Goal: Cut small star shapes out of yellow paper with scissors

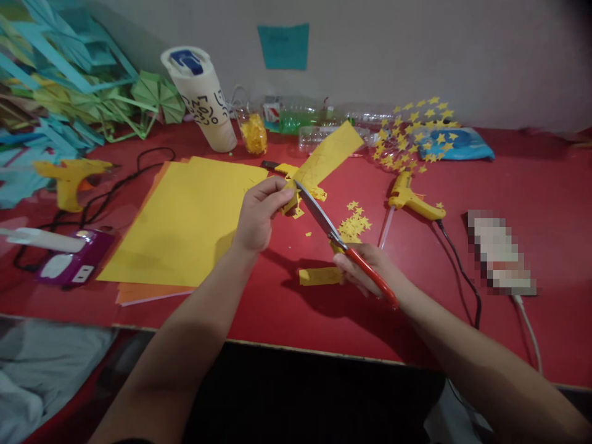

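Observation:
My left hand [259, 213] pinches the lower end of a yellow paper strip [329, 152], which slants up to the right and carries faint drawn lines. In my right hand [363, 268] is a pair of scissors [372, 274] with red handles. Their blades point up and left, with the tips at the strip beside my left thumb. Below the blades lies a small pile of cut yellow paper stars [355, 223]. Another yellow strip [319, 276] rests on the table left of my right hand. Yellow paper scraps [319, 193] lie behind my left fingers.
Yellow sheets [185, 216] cover the left of the red table [287, 320]. One yellow glue gun [71, 179] lies far left, another [414, 200] at right. A white tumbler [203, 98], a jar [253, 132] and plastic bottles [300, 118] line the wall. A purple power adapter [76, 259] sits front left.

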Tool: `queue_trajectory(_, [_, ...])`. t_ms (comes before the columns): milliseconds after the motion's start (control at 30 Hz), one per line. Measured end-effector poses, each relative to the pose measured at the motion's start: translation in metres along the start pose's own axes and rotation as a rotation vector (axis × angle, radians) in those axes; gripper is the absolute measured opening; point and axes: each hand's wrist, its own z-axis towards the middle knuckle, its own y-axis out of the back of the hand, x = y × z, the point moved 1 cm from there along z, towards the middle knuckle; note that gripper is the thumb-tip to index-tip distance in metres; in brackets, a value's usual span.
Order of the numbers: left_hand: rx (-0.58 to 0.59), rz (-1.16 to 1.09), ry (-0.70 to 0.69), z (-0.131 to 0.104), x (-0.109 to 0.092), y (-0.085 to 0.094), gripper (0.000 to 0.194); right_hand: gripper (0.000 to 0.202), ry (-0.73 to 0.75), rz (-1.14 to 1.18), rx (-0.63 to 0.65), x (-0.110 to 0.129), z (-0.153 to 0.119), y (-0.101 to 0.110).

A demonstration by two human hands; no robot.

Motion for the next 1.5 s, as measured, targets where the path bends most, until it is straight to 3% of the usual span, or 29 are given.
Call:
queue_trajectory(267, [-0.086,-0.013,-0.010,0.003,-0.002,0.005,0.012,0.051,0.017,0.014,-0.007,0.000,0.002,-0.001])
queue_trajectory(600, [0.098,0.034,0.259,-0.003,0.000,-0.007,0.030,0.054,0.002,0.071,-0.120,-0.002,0.001,-0.003])
queue_trajectory(700, [0.065,0.045,0.201,-0.005,0.002,-0.008,0.029,0.055,0.050,0.048,-0.127,-0.001,0.000,-0.004])
queue_trajectory(833, [-0.066,-0.002,0.073,-0.004,0.005,-0.006,0.024,0.054,0.078,0.008,-0.089,0.001,-0.001,-0.004])
queue_trajectory(967, [-0.095,-0.042,-0.009,-0.002,0.005,-0.004,0.018,0.053,0.064,0.006,-0.056,0.000,-0.001,-0.005])
queue_trajectory(1500, [-0.195,0.009,0.037,0.000,0.000,-0.004,0.022,0.054,0.080,-0.072,0.000,0.000,0.003,-0.001])
